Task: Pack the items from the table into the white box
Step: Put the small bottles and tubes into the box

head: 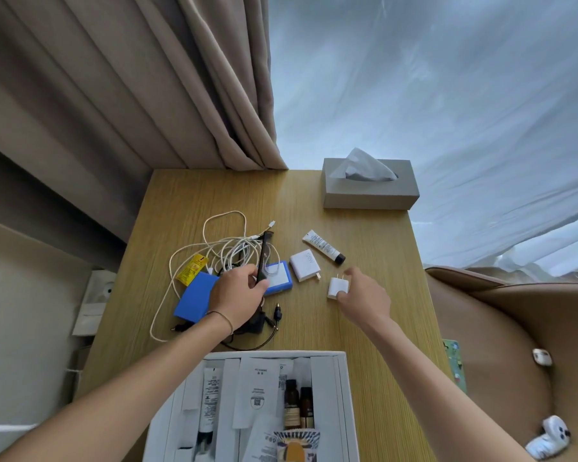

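White box (342,388) nearest, open, partly filled. Left hand (237,295) grips dark slim stick (264,258), lifted off cable tangle (227,248). Right hand (364,295) pinches small white plug (338,287) on table (364,235), likely both boxward.

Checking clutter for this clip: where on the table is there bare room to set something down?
Bare wood lies left of the tissue box above the cables, and along the table's right edge beyond the small charger. The cable tangle and blue boxes crowd the left-centre.

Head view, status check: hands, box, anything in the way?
Left hand grips black stick. Right hand pinches small white plug. White box open, part filled. Tangled cables not packed.
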Available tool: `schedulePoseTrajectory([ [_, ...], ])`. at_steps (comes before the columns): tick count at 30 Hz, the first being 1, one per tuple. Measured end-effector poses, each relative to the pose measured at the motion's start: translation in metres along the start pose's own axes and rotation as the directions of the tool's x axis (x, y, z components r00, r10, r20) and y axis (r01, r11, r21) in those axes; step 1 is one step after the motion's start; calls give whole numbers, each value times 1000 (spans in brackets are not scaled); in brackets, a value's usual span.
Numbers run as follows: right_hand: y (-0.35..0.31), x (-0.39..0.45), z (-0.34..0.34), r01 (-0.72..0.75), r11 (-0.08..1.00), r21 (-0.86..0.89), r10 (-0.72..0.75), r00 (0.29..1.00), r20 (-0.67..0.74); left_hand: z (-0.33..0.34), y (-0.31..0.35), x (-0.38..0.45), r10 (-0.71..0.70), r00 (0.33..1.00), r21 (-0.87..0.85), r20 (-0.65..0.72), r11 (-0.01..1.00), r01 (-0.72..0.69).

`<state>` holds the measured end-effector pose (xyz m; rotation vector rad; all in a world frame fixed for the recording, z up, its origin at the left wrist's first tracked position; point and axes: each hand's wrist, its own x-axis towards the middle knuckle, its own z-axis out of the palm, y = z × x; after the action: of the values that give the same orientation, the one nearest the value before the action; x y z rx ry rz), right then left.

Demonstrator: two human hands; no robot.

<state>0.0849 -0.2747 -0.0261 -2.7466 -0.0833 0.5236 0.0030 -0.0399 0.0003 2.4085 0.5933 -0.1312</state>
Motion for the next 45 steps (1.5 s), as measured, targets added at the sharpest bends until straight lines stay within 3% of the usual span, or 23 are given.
schedulePoseTrajectory([
  [7, -9, 13, 10, -65, 973, -220, 78, 996, 49, -23, 19, -33, 17, 998, -247, -68, 969, -33],
  [12, -10, 19, 18, -82, 974, -210, 95, 994, 49, -31, 18, -53, -14, 995, -285, -96, 958, -14],
  [18, -7, 18, 12, -203, 961, 185, 168, 967, 189, -38, 8, -70, -26, 996, -305, -85, 952, -1],
  [21, -15, 4, 1, -236, 858, 457, 127, 958, 256, -39, 0, -79, -12, 998, -316, -60, 949, -8],
  [24, -29, -19, -18, -276, 675, 684, 89, 951, 295, -41, -5, -89, 5, 998, -318, -60, 948, -24],
  [27, -40, -48, -36, -262, 558, 787, 36, 956, 292, -42, -10, -100, 15, 998, -340, -58, 940, -34],
  [31, -59, -87, -53, -256, 495, 830, -17, 953, 303, -46, -17, -114, 15, 998, -359, -60, 933, -36],
  [35, -75, -124, -59, -232, 539, 809, -167, 913, 373, -57, -25, -125, 45, 996, -397, -73, 915, -70],
  [40, -84, -161, -40, -258, 548, 796, -371, 778, 508, -72, -46, -139, 38, 993, -423, -116, 902, -84],
  [42, -88, -171, -25, -272, 581, 767, -386, 738, 554, -78, -54, -143, 16, 993, -429, -115, 901, -64],
  [45, -100, -181, 6, -224, 709, 668, -312, 750, 583, -85, -67, -150, -22, 995, -443, -96, 896, -22],
])
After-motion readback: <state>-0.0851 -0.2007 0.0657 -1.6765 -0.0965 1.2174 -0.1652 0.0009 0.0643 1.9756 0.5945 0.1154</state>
